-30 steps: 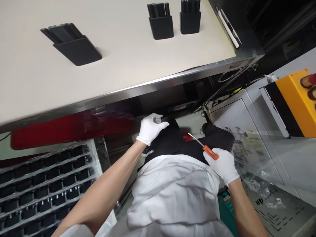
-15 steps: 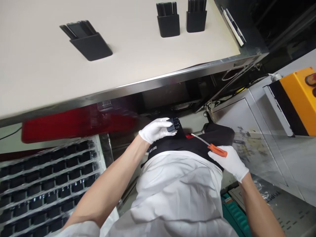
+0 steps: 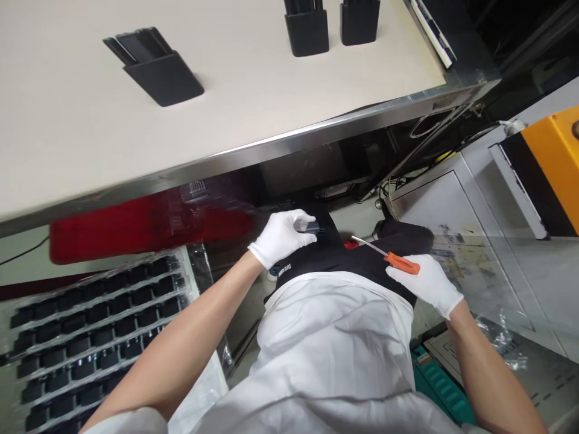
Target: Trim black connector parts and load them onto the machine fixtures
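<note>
Here the left hand [image 3: 284, 237] pinches a dark piece [image 3: 312, 227], left of the screwdriver [image 3: 398, 262] gripped in the right hand [image 3: 429, 284].

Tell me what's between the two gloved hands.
In the head view: dark part in the left hand, black trousers, a small red item, and the screwdriver in the right hand.
</note>
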{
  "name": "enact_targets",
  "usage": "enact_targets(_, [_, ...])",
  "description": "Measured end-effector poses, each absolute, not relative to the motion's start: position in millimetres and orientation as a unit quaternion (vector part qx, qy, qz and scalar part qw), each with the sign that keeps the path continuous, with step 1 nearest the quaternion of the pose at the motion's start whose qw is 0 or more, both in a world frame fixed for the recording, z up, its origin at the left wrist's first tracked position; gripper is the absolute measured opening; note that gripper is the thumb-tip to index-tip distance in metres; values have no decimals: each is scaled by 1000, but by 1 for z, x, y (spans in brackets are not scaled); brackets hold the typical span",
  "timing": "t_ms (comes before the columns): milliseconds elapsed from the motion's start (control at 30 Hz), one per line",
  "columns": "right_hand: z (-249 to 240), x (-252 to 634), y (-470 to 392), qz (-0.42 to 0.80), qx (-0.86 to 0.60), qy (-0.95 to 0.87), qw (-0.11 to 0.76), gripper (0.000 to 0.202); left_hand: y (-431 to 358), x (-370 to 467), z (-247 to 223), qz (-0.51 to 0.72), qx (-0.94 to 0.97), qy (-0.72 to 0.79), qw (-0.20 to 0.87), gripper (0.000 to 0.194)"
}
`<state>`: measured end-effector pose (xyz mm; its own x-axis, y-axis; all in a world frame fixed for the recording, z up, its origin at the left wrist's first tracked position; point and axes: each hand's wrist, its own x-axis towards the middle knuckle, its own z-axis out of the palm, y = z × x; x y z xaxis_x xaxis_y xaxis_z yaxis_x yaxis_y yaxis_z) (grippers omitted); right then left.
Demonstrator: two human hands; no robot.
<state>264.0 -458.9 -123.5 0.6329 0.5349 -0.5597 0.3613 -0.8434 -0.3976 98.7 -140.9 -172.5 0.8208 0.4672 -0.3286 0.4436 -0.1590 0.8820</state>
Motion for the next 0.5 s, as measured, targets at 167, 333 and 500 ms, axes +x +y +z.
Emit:
enact_targets(167, [-122, 257, -449, 322, -906, -261, 84, 38, -150, 96, -171, 61, 894, 209, 391, 37])
enact_targets(333, [-116, 249, -440, 297, -916, -266, 48, 40, -152, 94, -173, 58, 871, 225, 432, 38])
enact_targets(500, [-126, 251, -439, 310, -901, -302, 30, 39, -153, 92, -176, 47, 802, 295, 517, 42])
